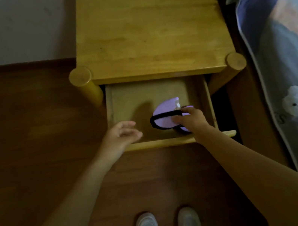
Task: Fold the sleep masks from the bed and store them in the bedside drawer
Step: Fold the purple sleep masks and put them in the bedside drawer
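Right fingers [182,120] clasping lilac sleep mask [166,115] in open wooden drawer [206,103] — left fingers [128,125] slack, dark floor [18,125] below

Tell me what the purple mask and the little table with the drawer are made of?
The sleep mask looks like soft lilac fabric with a black strap; it bends in the right hand. The bedside table and its open drawer look like light wood with a smooth, faintly shiny finish; grain lines show on top.

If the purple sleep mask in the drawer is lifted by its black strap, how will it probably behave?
The sleep mask looks like thin fabric, folded over, so it would probably flop and unfold. It seems light: the right hand holds it with fingertips only. The black strap loops loosely and may stretch.
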The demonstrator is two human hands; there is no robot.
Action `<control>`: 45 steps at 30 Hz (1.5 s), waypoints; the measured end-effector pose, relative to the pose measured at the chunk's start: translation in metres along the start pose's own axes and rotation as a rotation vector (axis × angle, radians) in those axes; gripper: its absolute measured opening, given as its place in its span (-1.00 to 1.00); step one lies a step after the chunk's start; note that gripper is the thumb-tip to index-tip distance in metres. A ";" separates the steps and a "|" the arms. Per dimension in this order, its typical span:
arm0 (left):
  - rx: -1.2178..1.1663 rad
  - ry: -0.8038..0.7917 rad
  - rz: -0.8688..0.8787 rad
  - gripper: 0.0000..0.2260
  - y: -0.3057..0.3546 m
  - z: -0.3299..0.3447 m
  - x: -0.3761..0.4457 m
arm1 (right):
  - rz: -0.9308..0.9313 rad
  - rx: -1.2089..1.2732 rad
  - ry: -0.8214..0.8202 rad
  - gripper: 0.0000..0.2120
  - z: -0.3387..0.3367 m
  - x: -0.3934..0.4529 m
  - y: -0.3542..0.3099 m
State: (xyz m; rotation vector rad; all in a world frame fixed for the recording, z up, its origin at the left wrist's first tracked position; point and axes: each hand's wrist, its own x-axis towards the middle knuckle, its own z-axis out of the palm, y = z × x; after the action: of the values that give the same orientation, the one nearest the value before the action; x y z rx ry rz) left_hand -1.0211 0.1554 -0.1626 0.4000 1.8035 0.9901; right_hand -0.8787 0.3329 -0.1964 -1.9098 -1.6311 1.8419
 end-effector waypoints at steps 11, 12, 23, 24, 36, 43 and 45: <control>0.101 -0.284 -0.076 -0.41 -0.018 0.001 0.042 | 0.010 -0.656 -0.181 -0.31 0.043 0.068 0.013; 0.092 -0.285 -0.079 -0.42 -0.019 0.001 0.042 | 0.011 -0.683 -0.168 -0.31 0.044 0.070 0.015; 0.094 -0.257 -0.092 -0.47 -0.020 0.002 0.043 | -0.253 -1.070 -0.047 -0.49 0.049 0.066 0.018; 0.106 -0.257 -0.102 -0.46 -0.018 0.001 0.043 | -0.284 -1.085 -0.037 -0.54 0.047 0.063 0.015; 0.385 0.002 0.046 -0.87 0.102 0.032 0.000 | -0.464 -0.780 0.030 -0.82 -0.054 -0.037 -0.094; 0.679 0.044 0.438 -0.76 0.302 0.032 -0.108 | -0.733 -0.427 0.072 -0.80 -0.183 -0.189 -0.201; 0.737 0.073 0.567 -0.72 0.356 0.031 -0.150 | -0.817 -0.385 0.129 -0.74 -0.219 -0.245 -0.230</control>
State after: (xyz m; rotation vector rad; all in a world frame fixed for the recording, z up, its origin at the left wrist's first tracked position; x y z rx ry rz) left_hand -0.9850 0.2879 0.1995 1.4013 2.1349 0.6617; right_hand -0.7998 0.4076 0.1896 -1.0924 -2.3402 1.1123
